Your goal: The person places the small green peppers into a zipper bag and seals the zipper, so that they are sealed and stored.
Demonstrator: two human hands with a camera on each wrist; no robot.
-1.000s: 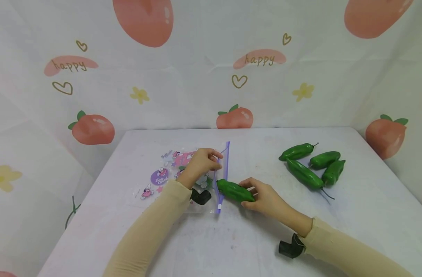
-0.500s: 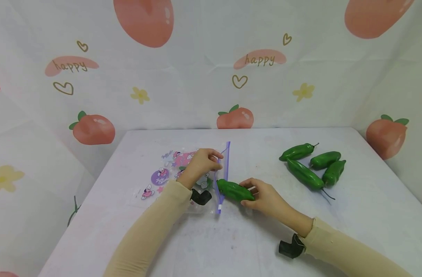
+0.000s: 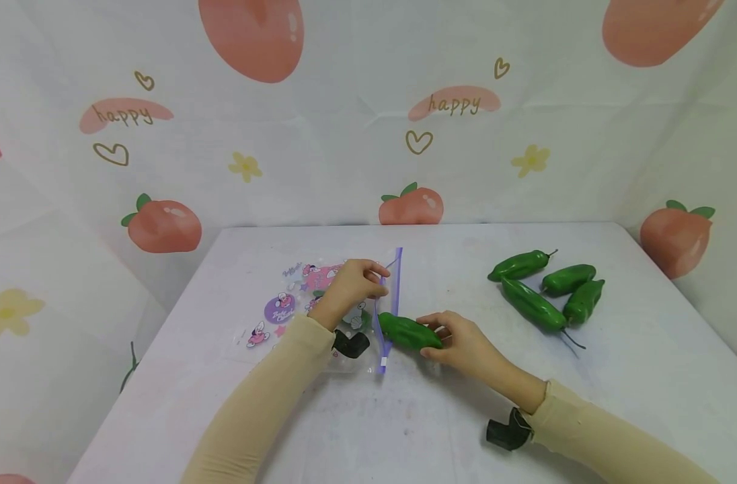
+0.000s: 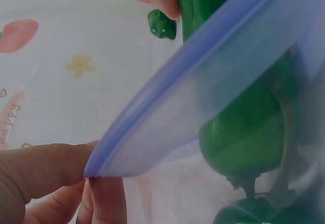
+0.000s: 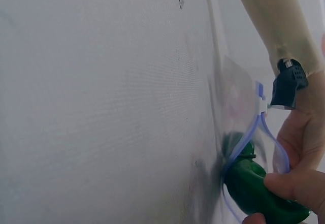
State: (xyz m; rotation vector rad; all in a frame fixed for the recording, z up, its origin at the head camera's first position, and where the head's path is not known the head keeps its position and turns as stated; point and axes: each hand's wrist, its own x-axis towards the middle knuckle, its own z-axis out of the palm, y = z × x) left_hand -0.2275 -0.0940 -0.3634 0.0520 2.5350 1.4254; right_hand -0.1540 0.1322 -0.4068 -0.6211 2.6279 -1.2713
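A clear zip bag [image 3: 279,310] with purple zipper edges and cartoon prints lies on the table, its mouth facing right. With thumb and fingers my left hand [image 3: 352,290] pinches the upper edge of that mouth, lifting it, as the left wrist view shows at the purple zipper [image 4: 152,99]. My right hand [image 3: 465,344] grips a green pepper [image 3: 407,333] by its right end. The pepper's stem end is inside the bag's opening, seen through the plastic. Another green pepper [image 5: 238,144] is inside the bag, partly hidden by my left hand in the head view.
Several green peppers [image 3: 533,306] lie grouped at the right rear of the white table [image 3: 368,423]. A patterned cloth [image 3: 338,154] hangs behind it. Black wrist cameras [image 3: 509,430] sit by both sleeves.
My right hand and the pepper have shifted very slightly left, toward the bag. My left hand keeps its pinch on the bag's edge in the same spot.
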